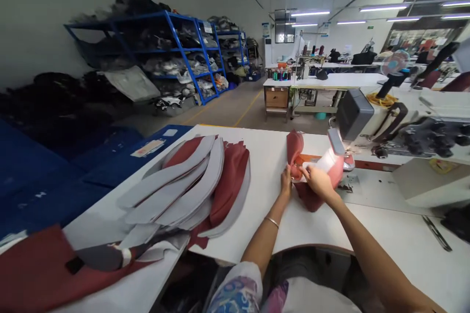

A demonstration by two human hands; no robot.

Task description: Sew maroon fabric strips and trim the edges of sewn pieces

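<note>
A dark red fabric piece with a white underside [310, 199] lies bunched on the white sewing table, left of the sewing machine [385, 117]. My left hand [286, 182] is closed on its left edge, with one part of the fabric curling up beyond the fingers. Pinching the folded middle is my right hand [318, 181], close beside the left. Part of the fabric reaches to the lit area under the machine head. To the left lies a loose pile of curved grey and red cut pieces [183, 190].
Blue bins [106, 166] border the table's left side. A large red piece [44, 274] drapes across the near left corner. Metal tweezers [436, 233] lie at the right. Blue shelves [176, 34] with wrapped goods and another worktable [338, 79] stand farther back.
</note>
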